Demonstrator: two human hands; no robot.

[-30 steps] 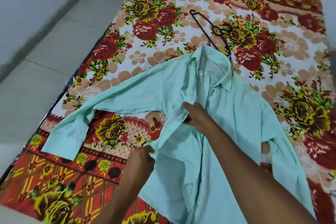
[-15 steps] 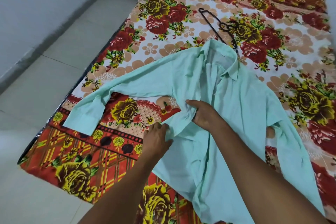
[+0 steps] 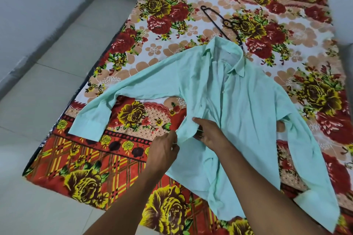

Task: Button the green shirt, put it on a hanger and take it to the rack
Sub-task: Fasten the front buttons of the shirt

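Head view: green shirt [image 3: 248,112] lies spread on a floral sheet [image 3: 172,25], collar pointing away from the person, front placket open in the upper part. One sleeve stretches out to the left of the shirt body, cuff flat on the sheet; the other sleeve runs down the right side, cuff near the lower right corner of the frame. Black hanger [image 3: 221,23] lies on the sheet just beyond the collar, its near end touching or tucked under the collar edge; hard to tell which.

Left hand [image 3: 164,150] sits at the left front edge of the shirt, about mid-body, fingers curled together and pinching the fabric edge. Right hand [image 3: 208,131] is just beside it on the shirt, thumb and fingers closed on a fold of the same front edge, which bunches up between the two hands. Whether a button is in the pinch is not visible.

Sheet covers a low mattress; tiled floor [image 3: 57,82] lies left of the shirt, with a pale wall [image 3: 28,5] beyond it.
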